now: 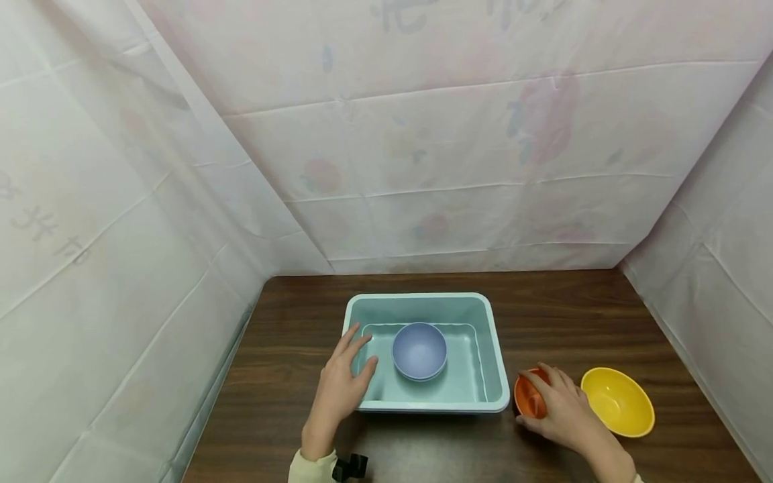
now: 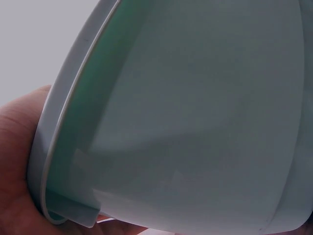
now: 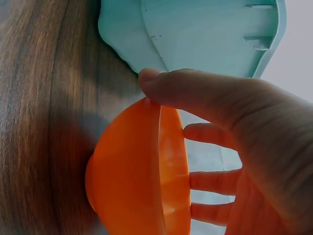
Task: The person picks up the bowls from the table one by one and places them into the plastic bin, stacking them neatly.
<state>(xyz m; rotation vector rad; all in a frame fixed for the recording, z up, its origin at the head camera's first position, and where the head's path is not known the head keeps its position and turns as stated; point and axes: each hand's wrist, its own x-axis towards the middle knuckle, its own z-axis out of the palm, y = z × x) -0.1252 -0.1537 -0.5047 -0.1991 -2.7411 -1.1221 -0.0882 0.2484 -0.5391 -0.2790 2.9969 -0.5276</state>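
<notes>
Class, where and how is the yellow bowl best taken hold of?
The yellow bowl is probably best pinched by its right rim, from above: it opens upward, so a thumb outside and fingers inside should fit, while the right hand and orange bowl crowd its left.

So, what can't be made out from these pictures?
- Orange bowl: partly covered by the right hand, head view; cut off by the bottom edge, right wrist view.
- Left hand: cut off by the frame edge, left wrist view.
- Under the blue bowl: hidden by the bowl itself, head view.
- Wall lettering: faint, cut off by the top edge, head view.
</notes>
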